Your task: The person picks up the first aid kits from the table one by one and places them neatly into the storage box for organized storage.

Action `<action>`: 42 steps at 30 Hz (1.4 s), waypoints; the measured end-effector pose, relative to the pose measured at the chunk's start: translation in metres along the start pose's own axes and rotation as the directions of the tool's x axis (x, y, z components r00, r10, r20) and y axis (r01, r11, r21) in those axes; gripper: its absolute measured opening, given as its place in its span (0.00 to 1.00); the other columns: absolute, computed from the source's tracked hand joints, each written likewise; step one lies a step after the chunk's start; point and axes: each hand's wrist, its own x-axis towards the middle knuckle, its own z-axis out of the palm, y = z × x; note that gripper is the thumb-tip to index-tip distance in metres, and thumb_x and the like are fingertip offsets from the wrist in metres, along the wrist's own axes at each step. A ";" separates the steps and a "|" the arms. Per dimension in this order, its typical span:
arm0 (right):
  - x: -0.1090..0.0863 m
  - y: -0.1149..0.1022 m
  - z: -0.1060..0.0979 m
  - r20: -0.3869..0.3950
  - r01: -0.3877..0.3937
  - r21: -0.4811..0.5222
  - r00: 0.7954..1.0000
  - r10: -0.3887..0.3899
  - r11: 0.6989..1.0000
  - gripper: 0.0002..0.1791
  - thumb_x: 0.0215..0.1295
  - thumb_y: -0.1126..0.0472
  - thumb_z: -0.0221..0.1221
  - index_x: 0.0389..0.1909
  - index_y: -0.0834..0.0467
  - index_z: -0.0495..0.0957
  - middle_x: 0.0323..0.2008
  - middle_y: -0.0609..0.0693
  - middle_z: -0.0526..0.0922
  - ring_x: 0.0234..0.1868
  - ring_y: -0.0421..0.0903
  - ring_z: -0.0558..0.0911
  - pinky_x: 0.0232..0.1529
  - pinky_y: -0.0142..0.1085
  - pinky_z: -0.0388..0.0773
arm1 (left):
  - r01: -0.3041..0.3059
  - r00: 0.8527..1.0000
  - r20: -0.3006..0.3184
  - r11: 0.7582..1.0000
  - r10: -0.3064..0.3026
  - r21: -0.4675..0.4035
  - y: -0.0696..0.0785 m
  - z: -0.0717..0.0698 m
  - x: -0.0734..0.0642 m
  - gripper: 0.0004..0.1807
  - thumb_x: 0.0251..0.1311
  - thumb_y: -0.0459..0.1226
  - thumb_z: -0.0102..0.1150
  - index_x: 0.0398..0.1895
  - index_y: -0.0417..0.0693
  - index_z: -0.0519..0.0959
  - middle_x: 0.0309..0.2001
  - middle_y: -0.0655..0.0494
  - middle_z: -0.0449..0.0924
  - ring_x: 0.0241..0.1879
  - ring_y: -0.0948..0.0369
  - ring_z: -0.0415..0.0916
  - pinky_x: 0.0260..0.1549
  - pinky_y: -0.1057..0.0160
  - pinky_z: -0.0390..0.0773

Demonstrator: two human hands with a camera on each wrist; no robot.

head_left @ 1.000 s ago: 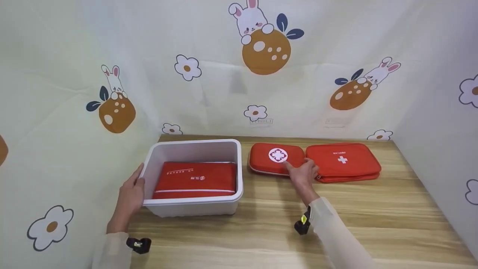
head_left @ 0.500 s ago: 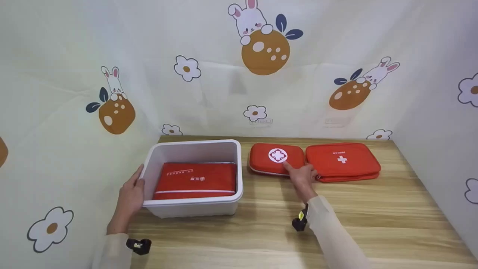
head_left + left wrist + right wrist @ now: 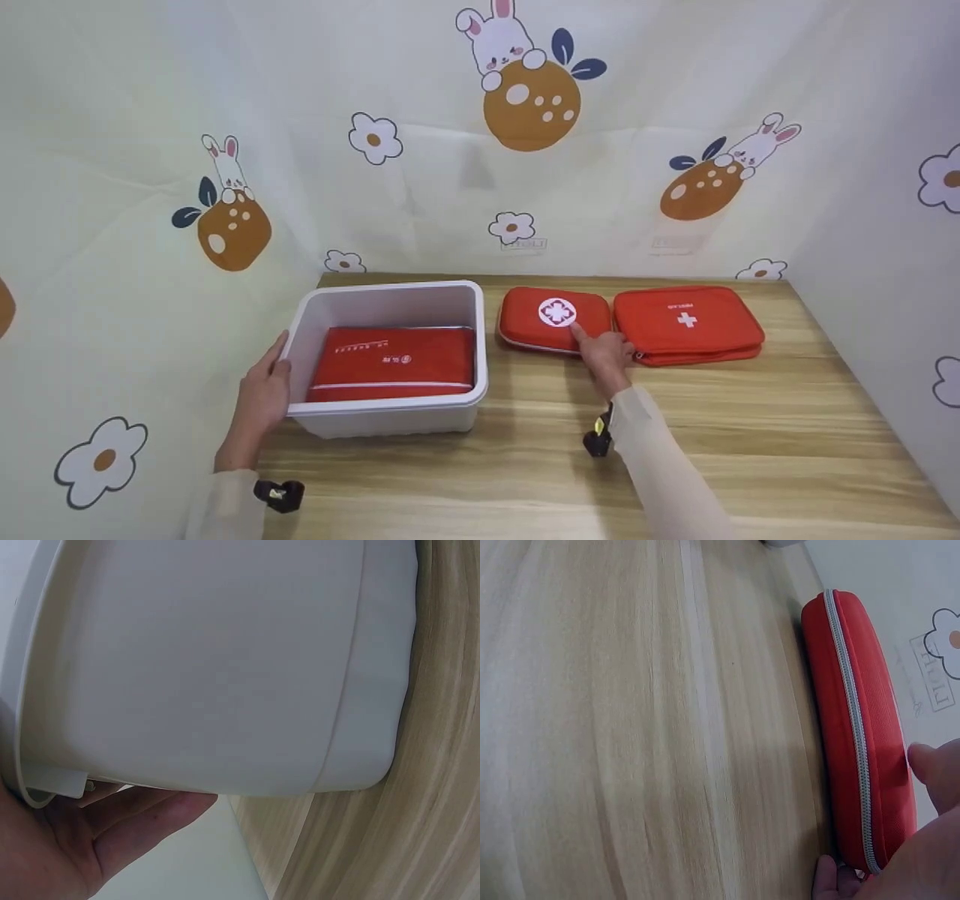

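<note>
Ref.: head view, 12 o'clock = far edge of the surface (image 3: 525, 480).

1. L hand (image 3: 262, 394): grips rim of white bin (image 3: 386, 417) at bin's 9 o'clock; thumb over rim, fingers extended along outer wall. Opening = rim/wall thickness only.
2. R hand (image 3: 606, 360): partly closed on red case (image 3: 521, 319) at case's 4 o'clock; thumb on upper face, fingertips low at the end, near surface. Contact of each fingertip: can't tell.
3. Red case: flat on surface, approx. 2–3 o'clock of bin, apart from it. White round cross emblem on top; silver zipper (image 3: 855, 720) along 6 o'clock side.
4. Red pouch (image 3: 712, 330), w/ white cross: 3 o'clock of case, just beside; touching or not, can't tell.
5. Red flat kit (image 3: 375, 367), w/ white print: inside bin.
6. Misc.: blk wrist unit (image 3: 279, 495) at L cuff; printed backdrop (image 3: 435, 202) at 12 o'clock.
</note>
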 end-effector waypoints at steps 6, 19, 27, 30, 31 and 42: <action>0.000 0.001 -0.002 0.017 0.013 -0.016 1.000 -0.013 1.000 0.46 0.64 0.37 0.60 0.63 0.76 0.68 0.65 0.75 0.63 0.67 0.68 0.62 0.72 0.59 0.62 | -0.002 1.000 0.000 1.000 0.002 -0.003 0.001 0.000 0.000 0.31 0.78 0.45 0.21 0.82 0.59 0.37 0.81 0.43 0.41 0.79 0.38 0.41 0.73 0.33 0.51; -0.002 0.002 -0.003 0.030 -0.056 0.127 0.998 0.053 0.990 0.58 0.59 0.41 0.68 0.72 0.75 0.48 0.68 0.73 0.60 0.66 0.64 0.66 0.75 0.54 0.63 | -0.001 1.000 -0.012 1.000 0.001 0.013 0.001 -0.001 -0.003 0.31 0.78 0.44 0.20 0.82 0.60 0.37 0.81 0.44 0.41 0.80 0.40 0.40 0.75 0.34 0.48; 0.001 0.002 -0.005 0.091 -0.083 0.306 0.994 0.057 0.949 0.62 0.60 0.47 0.69 0.74 0.72 0.35 0.72 0.67 0.60 0.71 0.59 0.64 0.79 0.50 0.58 | -0.005 1.000 0.001 1.000 0.005 0.000 0.001 -0.001 -0.003 0.31 0.79 0.47 0.21 0.82 0.62 0.35 0.81 0.44 0.40 0.80 0.39 0.40 0.74 0.33 0.50; 0.002 0.004 -0.005 0.097 -0.094 0.335 0.993 0.065 0.938 0.62 0.61 0.48 0.68 0.75 0.71 0.33 0.74 0.67 0.57 0.73 0.59 0.61 0.80 0.49 0.55 | -0.004 1.000 0.002 1.000 0.004 0.002 0.001 -0.001 -0.003 0.31 0.78 0.46 0.21 0.82 0.61 0.36 0.81 0.44 0.40 0.80 0.39 0.40 0.74 0.34 0.49; 0.003 0.005 -0.005 0.095 -0.091 0.343 0.994 0.062 0.935 0.61 0.62 0.48 0.67 0.75 0.71 0.33 0.75 0.67 0.56 0.74 0.59 0.61 0.80 0.49 0.54 | -0.004 1.000 0.001 1.000 0.004 0.003 0.001 -0.001 -0.003 0.31 0.78 0.46 0.21 0.82 0.61 0.36 0.81 0.44 0.40 0.80 0.39 0.40 0.74 0.34 0.49; 0.000 0.006 -0.006 0.042 -0.054 0.573 0.998 0.037 0.818 0.32 0.65 0.53 0.63 0.59 0.75 0.71 0.52 0.61 0.76 0.44 0.47 0.81 0.57 0.48 0.83 | -0.017 1.000 -0.010 1.000 0.017 0.001 0.000 -0.001 -0.002 0.31 0.78 0.44 0.21 0.82 0.58 0.38 0.81 0.43 0.43 0.80 0.39 0.42 0.74 0.33 0.50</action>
